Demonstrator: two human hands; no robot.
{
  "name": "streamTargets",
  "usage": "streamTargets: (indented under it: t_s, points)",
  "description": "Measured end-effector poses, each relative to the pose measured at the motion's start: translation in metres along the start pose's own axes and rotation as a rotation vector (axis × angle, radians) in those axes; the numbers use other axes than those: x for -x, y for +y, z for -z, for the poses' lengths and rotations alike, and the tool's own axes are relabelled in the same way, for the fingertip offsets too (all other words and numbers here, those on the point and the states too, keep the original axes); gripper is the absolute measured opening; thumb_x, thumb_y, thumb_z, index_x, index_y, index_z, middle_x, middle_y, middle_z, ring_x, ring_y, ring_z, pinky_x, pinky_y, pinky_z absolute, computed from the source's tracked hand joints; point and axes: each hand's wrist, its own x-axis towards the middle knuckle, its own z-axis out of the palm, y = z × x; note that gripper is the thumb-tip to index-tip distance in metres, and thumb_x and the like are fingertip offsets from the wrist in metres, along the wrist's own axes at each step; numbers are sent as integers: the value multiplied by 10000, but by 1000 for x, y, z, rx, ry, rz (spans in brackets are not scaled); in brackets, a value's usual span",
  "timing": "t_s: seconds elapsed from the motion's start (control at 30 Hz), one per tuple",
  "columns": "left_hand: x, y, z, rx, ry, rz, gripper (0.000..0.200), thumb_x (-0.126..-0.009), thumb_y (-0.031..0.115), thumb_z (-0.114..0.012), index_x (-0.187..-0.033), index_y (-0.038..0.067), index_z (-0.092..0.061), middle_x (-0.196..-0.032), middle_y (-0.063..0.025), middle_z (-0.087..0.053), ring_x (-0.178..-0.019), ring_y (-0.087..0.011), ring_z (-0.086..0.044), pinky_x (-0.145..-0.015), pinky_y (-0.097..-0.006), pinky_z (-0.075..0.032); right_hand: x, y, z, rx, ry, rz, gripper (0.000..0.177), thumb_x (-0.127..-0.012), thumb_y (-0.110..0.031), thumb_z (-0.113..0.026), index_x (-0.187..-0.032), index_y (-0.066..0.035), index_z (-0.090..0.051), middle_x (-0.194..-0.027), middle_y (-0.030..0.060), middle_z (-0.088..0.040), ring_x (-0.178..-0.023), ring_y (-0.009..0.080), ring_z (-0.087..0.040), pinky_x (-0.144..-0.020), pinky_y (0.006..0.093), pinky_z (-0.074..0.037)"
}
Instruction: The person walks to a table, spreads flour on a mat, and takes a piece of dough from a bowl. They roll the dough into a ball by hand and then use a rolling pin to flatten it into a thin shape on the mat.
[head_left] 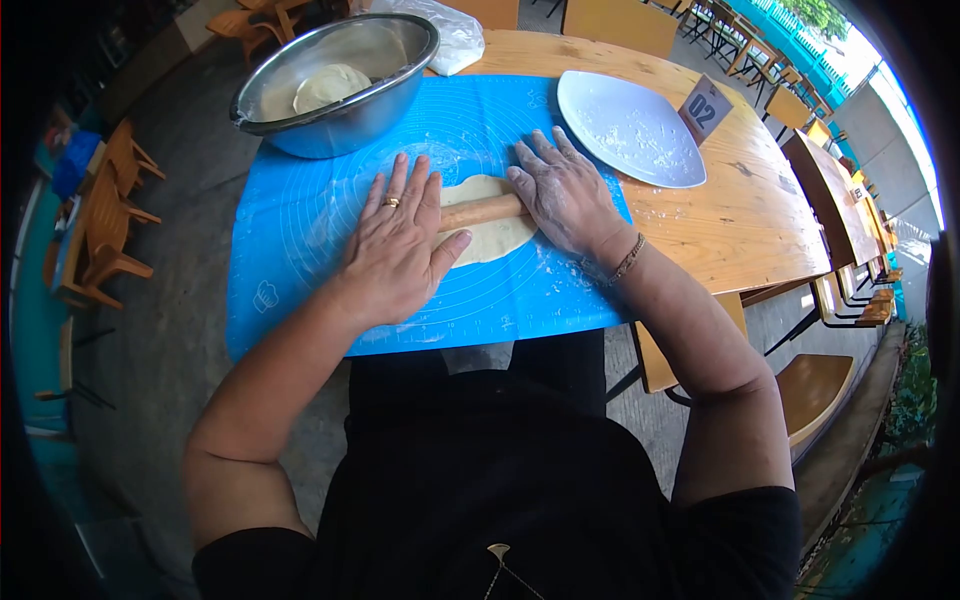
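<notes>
Both left hand point(393, 242) and right hand point(567, 200), spread flat, are pressing a brown, wooden rolling pin point(485, 211) onto cream, flattened dough point(492, 244); uneven force could be tearing it.

I count my two hands point(392, 245) point(566, 195), one ring point(392, 202), one rolling pin point(482, 211), one dough sheet point(488, 246), one mat point(300, 265), one bowl point(345, 133), one plate point(610, 105).

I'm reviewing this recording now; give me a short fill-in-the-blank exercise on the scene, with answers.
1. The dough under the rolling pin lies on a mat coloured ____.
2. The left hand wears a gold ring, whereas the bracelet circles the ____ wrist.
3. The card beside the white plate shows the number ____.

Missing words: blue; right; 02.
</notes>
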Motion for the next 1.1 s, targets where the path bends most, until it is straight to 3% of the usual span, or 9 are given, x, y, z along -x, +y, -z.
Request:
streamTargets:
  t_s: [0.13,0.23,0.43,0.57,0.63,0.87,0.97,1.1]
  points:
    - [13,12,6,9,-8,-30,743,-999,462,-370,-1395,-164,-304,-1505,-338,-225,-1441,-447,-152,-1175,-521,-111,17,-10,16,-3,-81,-53,596,-1019,-420,-329,-1364,48,-457,-1468,272,-366,-1382,440,-309,-1159,455,-237]
    - [22,18,14,19,-50,-50,715,-1004,412,-370,-1426,-151,-240,-1503,-305,-247,-1439,-413,-179,-1181,-494,-123,28,-18,30,-4,-132,-63,631,-1017,-439,-328,-1384,67,-417,-1464,285,-362,-1390,441,-294,-1159,464,-228]
    - [39,26,22,118,-32,-107,719,-991,432,-401,-1410,-140,-284,-1448,-313,-333,-1371,-406,-316,-1148,-488,-205,54,-24,40,-9,-44,-3,675,-1006,-471,-349,-1385,86,-401,-1453,311,-360,-1387,450,-294,-1156,494,-216]
    - [44,27,26,136,-38,-127,707,-985,413,-418,-1423,-125,-281,-1458,-294,-333,-1361,-398,-331,-1136,-482,-221,63,-31,47,-3,-57,0,682,-998,-474,-378,-1382,89,-401,-1446,320,-361,-1387,457,-290,-1156,501,-210]
    - [48,27,28,189,-37,-161,675,-995,362,-378,-1470,-89,-213,-1487,-276,-295,-1377,-408,-295,-1143,-497,-178,67,-33,48,9,-24,30,703,-983,-479,-415,-1397,88,-374,-1448,332,-346,-1384,463,-292,-1156,514,-203]
    - [60,28,38,302,-72,-171,646,-995,336,-338,-1475,-80,-222,-1512,-262,-281,-1398,-408,-277,-1151,-495,-159,81,-43,65,2,-80,46,746,-965,-473,-455,-1439,81,-297,-1478,331,-293,-1388,471,-274,-1158,531,-181]
    - [63,27,46,473,-85,-159,627,-1012,339,-344,-1464,-86,-252,-1503,-265,-310,-1401,-401,-296,-1155,-483,-172,89,-44,68,-13,-98,53,740,-963,-456,-469,-1442,79,-292,-1481,324,-292,-1394,469,-265,-1164,528,-167]
    - [65,26,54,590,-109,-149,584,-1012,295,-261,-1457,-82,-290,-1464,-274,-378,-1381,-408,-335,-1150,-471,-175,96,-45,71,-40,-123,60,728,-962,-435,-477,-1451,69,-286,-1498,295,-287,-1409,449,-245,-1169,529,-152]
